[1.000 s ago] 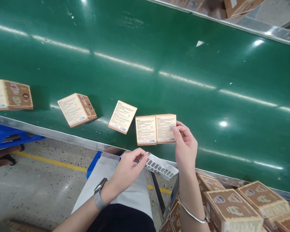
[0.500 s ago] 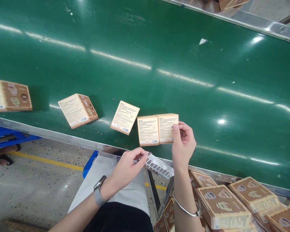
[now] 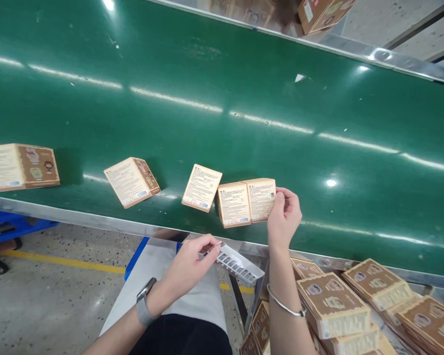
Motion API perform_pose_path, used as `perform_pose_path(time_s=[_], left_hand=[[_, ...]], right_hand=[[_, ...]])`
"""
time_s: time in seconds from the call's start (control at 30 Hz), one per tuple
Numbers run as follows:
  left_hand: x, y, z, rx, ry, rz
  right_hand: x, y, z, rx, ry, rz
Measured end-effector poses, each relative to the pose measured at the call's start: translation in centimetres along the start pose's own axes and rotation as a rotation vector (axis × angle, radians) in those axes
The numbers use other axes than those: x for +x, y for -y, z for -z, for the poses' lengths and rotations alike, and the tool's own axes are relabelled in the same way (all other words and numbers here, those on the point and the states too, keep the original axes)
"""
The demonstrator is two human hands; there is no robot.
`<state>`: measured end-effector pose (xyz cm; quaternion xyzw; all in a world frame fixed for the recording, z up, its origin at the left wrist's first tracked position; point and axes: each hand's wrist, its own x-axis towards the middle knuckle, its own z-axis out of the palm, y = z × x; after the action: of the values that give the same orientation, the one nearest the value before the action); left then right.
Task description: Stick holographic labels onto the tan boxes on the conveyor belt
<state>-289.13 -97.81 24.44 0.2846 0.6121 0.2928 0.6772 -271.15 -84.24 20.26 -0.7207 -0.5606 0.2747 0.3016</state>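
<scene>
A strip of small labels [image 3: 240, 264] is pinched in my left hand [image 3: 196, 259], just off the near edge of the green belt [image 3: 244, 64]. My right hand [image 3: 285, 214] has thumb and fingers closed at the right edge of a cream box [image 3: 259, 199], where a small coloured sticker shows near the fingertips. Against that box's left side stands another cream box [image 3: 235, 204]. A third box [image 3: 202, 187] lies tilted just left of them, its corner close to the second. All three show printed text and a barcode.
Farther left on the belt lie a tilted box [image 3: 131, 182] and another box [image 3: 22, 166]. Stacked brown boxes [image 3: 333, 301] fill the lower right, below the belt's metal edge. One brown box [image 3: 323, 15] sits beyond the far rail.
The view has shifted, so the boxes on the belt appear farther right and slightly lower. The small coloured sticker on the right-hand box now shows beside my right fingertips.
</scene>
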Motion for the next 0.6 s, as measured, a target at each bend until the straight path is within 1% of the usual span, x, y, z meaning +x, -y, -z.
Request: perform_pose_path(time_s=[0.03, 0.07, 0.1, 0.17, 0.23, 0.27, 0.33, 0.4, 0.5, 0.6], left_hand=[[-0.1, 0.0, 0.1, -0.007, 0.001, 0.001], [-0.2, 0.0, 0.2, -0.016, 0.005, 0.001], [-0.2, 0.0, 0.4, -0.026, 0.016, 0.003], [-0.4, 0.1, 0.8, -0.043, 0.049, 0.012], [-0.6, 0.3, 1.2, -0.049, 0.085, 0.024], [-0.7, 0.4, 1.4, -0.049, 0.098, 0.028], [-0.9, 0.7, 1.9, -0.047, 0.113, 0.037], [-1.1, 0.9, 2.3, -0.059, 0.116, 0.047], [-1.4, 1.1, 3.1, -0.090, 0.093, 0.048], [-1.6, 1.0, 4.0, -0.119, 0.050, 0.043]], right_hand=[[0.3, 0.1, 0.8, -0.051, 0.018, 0.022], [0.6, 0.2, 1.6, -0.111, 0.070, 0.083], [0.8, 0.5, 2.5, -0.182, 0.159, 0.186], [1.1, 1.1, 4.1, -0.357, 0.404, 0.465], [1.2, 1.6, 4.8, -0.541, 0.621, 0.712], [1.2, 1.7, 4.7, -0.617, 0.685, 0.796], [1.2, 1.7, 3.8, -0.706, 0.734, 0.911], [1.2, 1.4, 2.2, -0.708, 0.723, 0.967], [0.8, 1.6, -0.9, -0.636, 0.655, 0.942], [-0.5, 3.4, -3.4, -0.556, 0.656, 0.904]])
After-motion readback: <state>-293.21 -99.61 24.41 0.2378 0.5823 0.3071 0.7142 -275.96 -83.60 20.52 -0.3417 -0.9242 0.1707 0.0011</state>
